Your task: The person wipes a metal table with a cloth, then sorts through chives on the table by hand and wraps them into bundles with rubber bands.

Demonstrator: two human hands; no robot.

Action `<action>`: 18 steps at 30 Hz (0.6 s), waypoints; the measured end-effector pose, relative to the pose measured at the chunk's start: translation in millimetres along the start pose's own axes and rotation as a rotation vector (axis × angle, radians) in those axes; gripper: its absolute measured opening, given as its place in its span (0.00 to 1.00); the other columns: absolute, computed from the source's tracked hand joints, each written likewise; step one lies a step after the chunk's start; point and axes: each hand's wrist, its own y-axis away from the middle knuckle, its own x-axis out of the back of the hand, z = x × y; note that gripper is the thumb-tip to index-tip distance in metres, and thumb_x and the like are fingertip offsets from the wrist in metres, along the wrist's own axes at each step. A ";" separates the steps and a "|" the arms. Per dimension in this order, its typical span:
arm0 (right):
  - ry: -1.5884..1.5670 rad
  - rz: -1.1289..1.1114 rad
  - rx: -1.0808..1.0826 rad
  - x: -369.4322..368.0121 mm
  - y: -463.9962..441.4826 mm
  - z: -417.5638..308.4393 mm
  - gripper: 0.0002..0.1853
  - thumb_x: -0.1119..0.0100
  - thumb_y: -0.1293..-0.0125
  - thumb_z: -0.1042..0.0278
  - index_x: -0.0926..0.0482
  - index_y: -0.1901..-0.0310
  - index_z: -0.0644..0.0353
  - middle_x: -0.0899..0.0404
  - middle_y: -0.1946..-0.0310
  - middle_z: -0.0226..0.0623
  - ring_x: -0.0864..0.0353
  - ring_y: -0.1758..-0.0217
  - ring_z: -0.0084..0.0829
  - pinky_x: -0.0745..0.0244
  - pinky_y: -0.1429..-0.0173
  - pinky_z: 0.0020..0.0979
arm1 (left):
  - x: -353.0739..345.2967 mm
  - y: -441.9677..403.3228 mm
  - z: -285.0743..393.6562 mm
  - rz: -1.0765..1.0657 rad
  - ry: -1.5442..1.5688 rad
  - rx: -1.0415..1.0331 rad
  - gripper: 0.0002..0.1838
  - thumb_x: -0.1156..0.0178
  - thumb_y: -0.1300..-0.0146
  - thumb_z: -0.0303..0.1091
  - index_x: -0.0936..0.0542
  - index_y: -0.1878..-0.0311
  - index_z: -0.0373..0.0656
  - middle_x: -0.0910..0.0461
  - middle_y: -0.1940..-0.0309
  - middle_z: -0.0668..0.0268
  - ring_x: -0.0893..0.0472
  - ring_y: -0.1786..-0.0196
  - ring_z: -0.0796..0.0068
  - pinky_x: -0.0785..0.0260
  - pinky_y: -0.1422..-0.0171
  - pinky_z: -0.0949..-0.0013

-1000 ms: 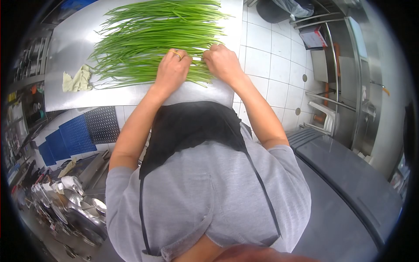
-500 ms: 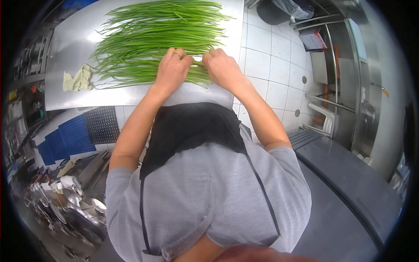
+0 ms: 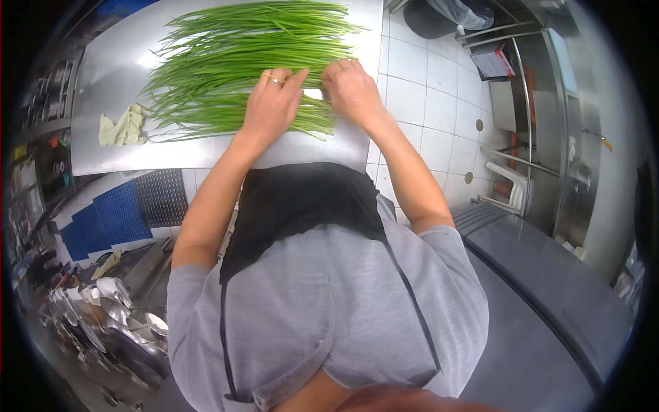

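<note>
1. White tiles point(image 3: 406, 88) flank the metal tabletop point(image 3: 206, 157), blue mats point(image 3: 122, 209) near it.
2. Green stalks point(image 3: 233, 58) lie across the tabletop.
3. Left hand point(image 3: 273, 101), fingers parted, and right hand point(image 3: 350, 89), grip hidden, are at the stalks.

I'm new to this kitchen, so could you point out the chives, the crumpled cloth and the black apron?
Chives point(image 3: 233, 63): head view, the stalks mid-spread.
Crumpled cloth point(image 3: 125, 128): head view, middle of its folds.
Black apron point(image 3: 309, 196): head view, its broad front, below the table's edge.
</note>
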 end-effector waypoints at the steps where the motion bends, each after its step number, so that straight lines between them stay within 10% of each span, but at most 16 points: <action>1: -0.030 -0.031 -0.033 8.0 -1.1 -5.3 0.04 0.34 0.35 0.71 0.14 0.63 0.60 0.15 0.61 0.45 0.15 0.52 0.49 0.17 0.50 0.49 | 0.2 -2.2 -2.7 -0.015 -0.010 -0.021 0.12 0.30 0.35 0.28 0.12 0.49 0.42 0.17 0.59 0.58 0.20 0.51 0.52 0.24 0.47 0.55; 18: -0.002 -0.020 -0.011 3.8 8.5 9.9 0.06 0.32 0.38 0.70 0.10 0.60 0.56 0.17 0.62 0.41 0.17 0.52 0.46 0.17 0.49 0.47 | -3.8 12.2 -16.1 -0.238 0.013 -0.067 0.04 0.30 0.37 0.28 0.13 0.59 0.44 0.17 0.59 0.63 0.18 0.54 0.57 0.22 0.52 0.55</action>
